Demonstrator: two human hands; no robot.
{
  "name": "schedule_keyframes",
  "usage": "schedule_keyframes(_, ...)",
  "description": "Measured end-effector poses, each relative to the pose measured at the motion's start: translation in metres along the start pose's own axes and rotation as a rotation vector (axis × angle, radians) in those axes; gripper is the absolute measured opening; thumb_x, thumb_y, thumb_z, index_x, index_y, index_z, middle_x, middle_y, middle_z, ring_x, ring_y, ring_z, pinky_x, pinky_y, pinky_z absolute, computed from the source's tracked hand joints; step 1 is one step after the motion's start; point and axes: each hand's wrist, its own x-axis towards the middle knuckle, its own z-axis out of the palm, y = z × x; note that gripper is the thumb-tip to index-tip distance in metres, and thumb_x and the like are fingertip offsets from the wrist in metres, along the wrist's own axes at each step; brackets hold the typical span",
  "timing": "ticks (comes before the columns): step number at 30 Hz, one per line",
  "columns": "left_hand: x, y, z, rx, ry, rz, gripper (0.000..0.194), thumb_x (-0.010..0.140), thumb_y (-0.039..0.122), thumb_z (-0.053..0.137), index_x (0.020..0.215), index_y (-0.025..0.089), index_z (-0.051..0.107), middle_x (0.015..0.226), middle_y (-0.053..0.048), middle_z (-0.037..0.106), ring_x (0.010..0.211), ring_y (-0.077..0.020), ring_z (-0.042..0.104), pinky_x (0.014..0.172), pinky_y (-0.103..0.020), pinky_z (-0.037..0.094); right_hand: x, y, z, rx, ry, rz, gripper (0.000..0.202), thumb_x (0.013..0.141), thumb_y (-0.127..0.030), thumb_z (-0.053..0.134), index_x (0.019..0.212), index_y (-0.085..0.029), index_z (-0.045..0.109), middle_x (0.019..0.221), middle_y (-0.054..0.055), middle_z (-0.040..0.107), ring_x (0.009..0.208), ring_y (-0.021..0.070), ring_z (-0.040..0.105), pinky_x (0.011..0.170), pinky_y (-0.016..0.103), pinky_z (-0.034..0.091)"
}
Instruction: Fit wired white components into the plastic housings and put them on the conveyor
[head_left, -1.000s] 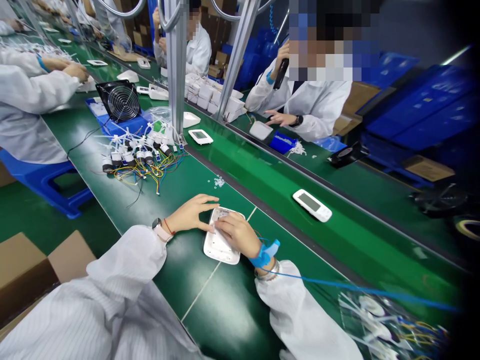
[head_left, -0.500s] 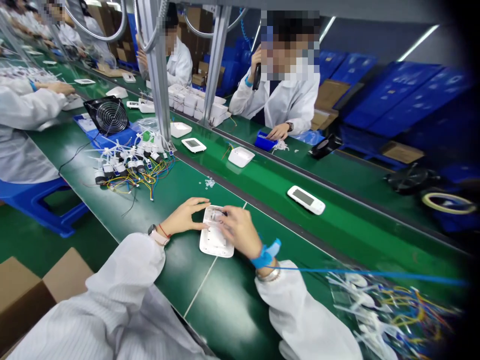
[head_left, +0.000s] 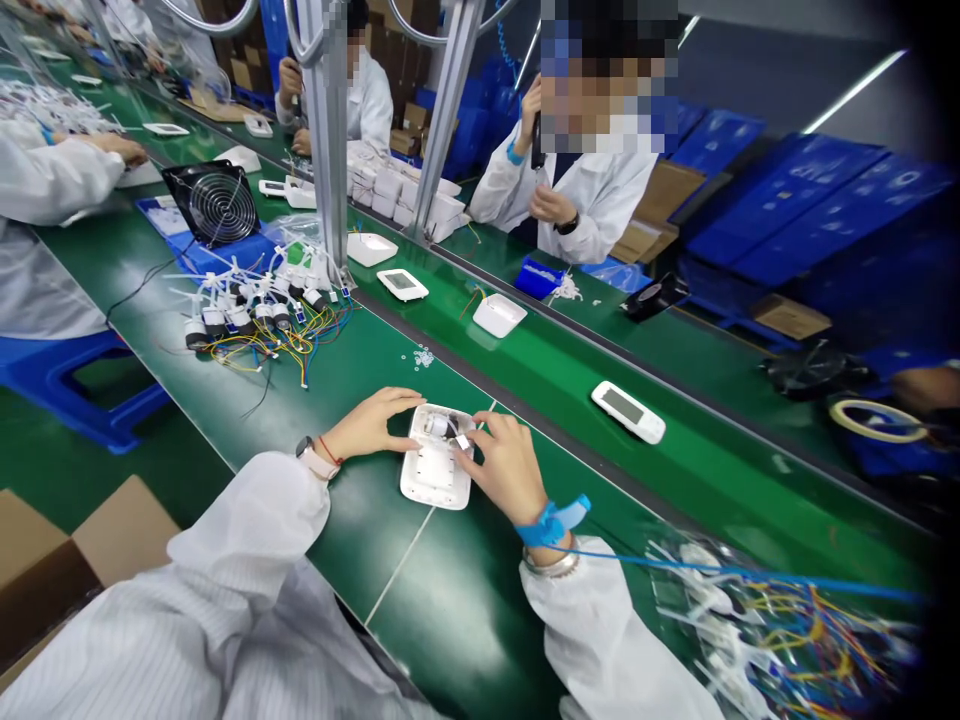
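A white plastic housing (head_left: 435, 475) lies open side up on the green bench in front of me. Inside its far end sits a small motor-like part (head_left: 437, 427) with a silvery body, dark wires and a small white tab beside it. My left hand (head_left: 379, 425) grips the housing's left edge, thumb on the near side and fingers at the far corner. Over the right edge, my right hand (head_left: 506, 460) has thumb and fingers bent close together by the white tab; what they pinch is too small to make out.
Small clear rings (head_left: 424, 357) lie beyond the housing. Motors with wires (head_left: 262, 315) are heaped at left, near a black fan (head_left: 217, 205). A display unit (head_left: 628, 410) and a white shell (head_left: 500, 314) rest on the conveyor. Bagged wired parts (head_left: 780, 620) lie at right. Co-workers sit opposite.
My right hand has shifted right, off the middle of the housing, uncovering the motor-like part. My left hand keeps its hold. Across the conveyor, a co-worker's hand has risen from the blue box.
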Motion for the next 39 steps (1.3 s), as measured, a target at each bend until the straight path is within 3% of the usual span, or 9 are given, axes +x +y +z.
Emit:
schedule_keyframes(4,0.001,0.007,-0.002,0.060,0.031,0.045,0.060,0.071,0.041,0.067,0.124,0.018,0.048,0.125,-0.011,0.050,0.116,-0.0218,0.044,0.099,-0.037,0.034,0.000,0.002,-0.001,0.053,0.004,0.043,0.017,0.082,-0.029,0.054,0.079,-0.018,0.066,0.104,0.010,0.057,0.094,0.0253,0.046,0.075,0.039,0.037)
schedule_keyframes(7,0.009,0.022,0.000,0.187,0.047,0.141,0.040,0.079,0.033,0.060,0.116,0.019,0.053,0.121,-0.008,0.054,0.113,-0.0206,0.045,0.095,-0.035,0.036,-0.001,0.007,0.001,0.150,0.033,0.046,0.024,0.087,-0.027,0.046,0.078,-0.019,0.067,0.106,0.010,0.056,0.097,0.0241,0.045,0.078,0.039,0.038)
schedule_keyframes(12,0.031,0.040,0.016,0.467,-0.040,0.348,0.010,0.083,0.022,0.055,0.090,0.019,0.062,0.106,-0.004,0.061,0.109,-0.0209,0.046,0.082,-0.033,0.037,-0.001,0.011,0.007,0.202,0.026,0.025,0.026,0.088,-0.027,0.043,0.079,-0.021,0.067,0.110,0.008,0.054,0.101,0.0244,0.043,0.080,0.041,0.038)
schedule_keyframes(16,0.039,0.037,0.021,0.592,-0.059,0.464,0.012,0.086,0.021,0.052,0.079,0.017,0.061,0.092,-0.002,0.064,0.104,-0.0197,0.048,0.078,-0.032,0.035,-0.001,0.009,0.003,0.138,0.105,-0.020,0.019,0.086,-0.027,0.049,0.080,-0.020,0.065,0.104,0.007,0.057,0.098,0.0230,0.043,0.079,0.037,0.036)
schedule_keyframes(19,0.038,0.034,0.021,0.639,-0.072,0.488,0.013,0.087,0.019,0.052,0.079,0.016,0.062,0.089,-0.003,0.064,0.103,-0.0188,0.048,0.077,-0.031,0.034,-0.001,0.004,-0.001,0.024,0.079,-0.125,0.013,0.082,-0.029,0.056,0.079,-0.020,0.065,0.092,0.005,0.060,0.091,0.0216,0.044,0.076,0.035,0.032)
schedule_keyframes(25,0.036,0.035,0.022,0.631,-0.099,0.447,0.015,0.087,0.020,0.051,0.079,0.016,0.063,0.087,-0.004,0.064,0.100,-0.0192,0.049,0.077,-0.032,0.035,0.003,-0.005,-0.004,-0.152,0.004,-0.114,0.012,0.083,-0.025,0.056,0.082,-0.019,0.066,0.081,0.006,0.060,0.083,0.0208,0.043,0.070,0.035,0.027)
schedule_keyframes(28,0.030,0.041,0.019,0.556,-0.116,0.352,0.011,0.084,0.022,0.054,0.087,0.017,0.063,0.103,-0.006,0.062,0.110,-0.0224,0.046,0.083,-0.035,0.036,0.004,-0.006,-0.006,-0.141,-0.041,-0.107,0.013,0.084,-0.023,0.054,0.080,-0.018,0.066,0.079,0.007,0.059,0.081,0.0209,0.043,0.069,0.035,0.027)
schedule_keyframes(33,0.010,0.045,0.008,0.336,-0.129,0.113,0.062,0.070,0.023,0.067,0.127,0.022,0.041,0.144,-0.011,0.029,0.133,-0.0297,0.019,0.099,-0.044,0.031,0.005,-0.002,-0.006,-0.108,-0.096,-0.089,0.013,0.084,-0.019,0.052,0.081,-0.018,0.065,0.081,0.007,0.058,0.083,0.0218,0.044,0.070,0.035,0.027)
schedule_keyframes(39,0.003,0.034,0.003,0.152,-0.200,0.041,0.069,0.069,0.010,0.059,0.132,0.021,0.034,0.146,-0.011,0.024,0.135,-0.0227,0.020,0.108,-0.042,0.020,0.005,0.004,-0.001,0.006,-0.097,-0.076,0.011,0.083,-0.021,0.054,0.083,-0.019,0.065,0.081,0.005,0.057,0.083,0.0197,0.045,0.072,0.034,0.028)
